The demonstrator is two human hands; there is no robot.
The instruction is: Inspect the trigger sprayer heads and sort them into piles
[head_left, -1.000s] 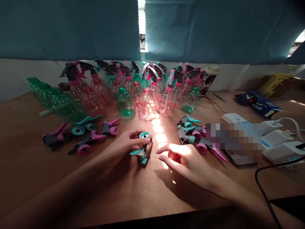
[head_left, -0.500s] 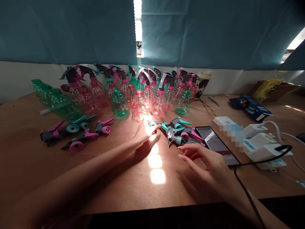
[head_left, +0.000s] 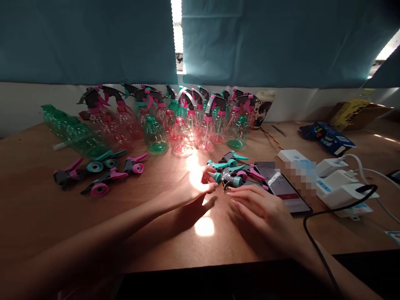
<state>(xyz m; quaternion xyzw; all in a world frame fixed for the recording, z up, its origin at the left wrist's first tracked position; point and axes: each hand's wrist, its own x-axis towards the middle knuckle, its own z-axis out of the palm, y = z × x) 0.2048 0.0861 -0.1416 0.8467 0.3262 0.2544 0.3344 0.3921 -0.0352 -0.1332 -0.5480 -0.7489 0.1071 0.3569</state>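
My left hand reaches across the wooden table into a patch of sunlight. Its fingers are loosely spread, and the fingertips touch a teal-and-grey spray head at the edge of a small pile of spray heads. The hand does not grip anything. My right hand lies flat on the table with fingers stretched out, its fingertips just short of the same pile. It holds nothing.
Several pink and green spray bottles stand at the back, and green bottles lie at the left. More spray heads are at the left. A phone, white chargers, a black cable and a paper cup are to the right.
My left hand carried the teal spray head from the table's middle to the right pile and let it go. My right hand moved back and settled flat beside the pile.
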